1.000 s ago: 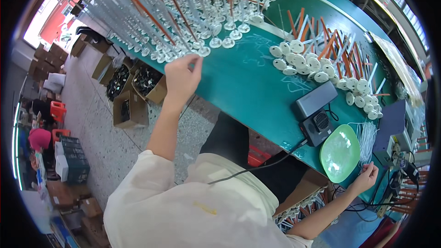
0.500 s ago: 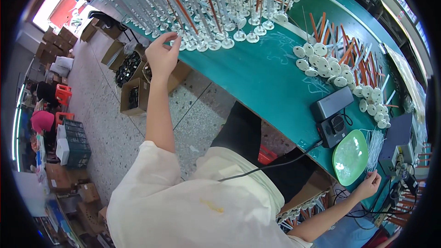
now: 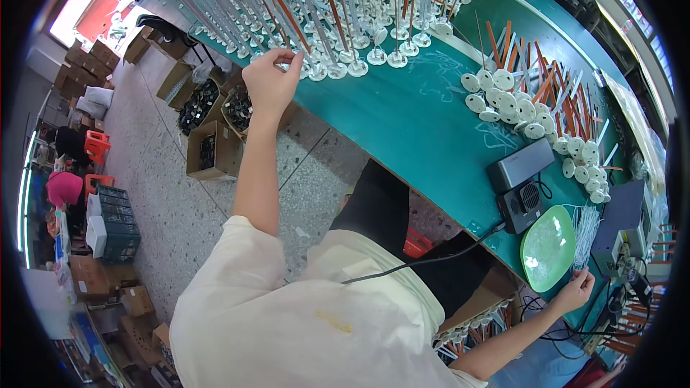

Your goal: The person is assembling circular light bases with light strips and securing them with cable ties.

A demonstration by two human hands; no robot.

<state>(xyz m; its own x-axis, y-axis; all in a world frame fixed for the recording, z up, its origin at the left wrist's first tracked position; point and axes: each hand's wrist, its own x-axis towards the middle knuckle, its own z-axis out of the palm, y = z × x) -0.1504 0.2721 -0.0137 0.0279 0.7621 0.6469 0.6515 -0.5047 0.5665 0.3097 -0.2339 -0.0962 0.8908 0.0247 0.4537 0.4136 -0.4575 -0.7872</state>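
Left hand: Half a second on, we find the left hand (image 3: 272, 80) shifted a little to the right along the front of the rows, its thumb and forefinger curled close together; we cannot tell whether anything thin is pinched between them.
Upright rods: Grey and orange rods stand crowded on clear round bases (image 3: 336, 70) at the far left of the green bench (image 3: 424, 136), the nearest bases just beside those fingertips.
Rows: We make out no clear difference in the front bases since the last picture, so we judge the work there as paused on placement rather than visibly advanced.
Right hand: The right hand (image 3: 573, 292) stays low at the right, fingers drawn together at the lower end of the white strands (image 3: 587, 233); whether it grips one, we cannot say.
Green dish: The green dish (image 3: 523, 253) sits just left of those strands, unmoved.
Disc pile: White discs (image 3: 508, 105) with orange and pale strips lie heaped on the bench, behind the grey box (image 3: 519, 165), untouched by either hand.
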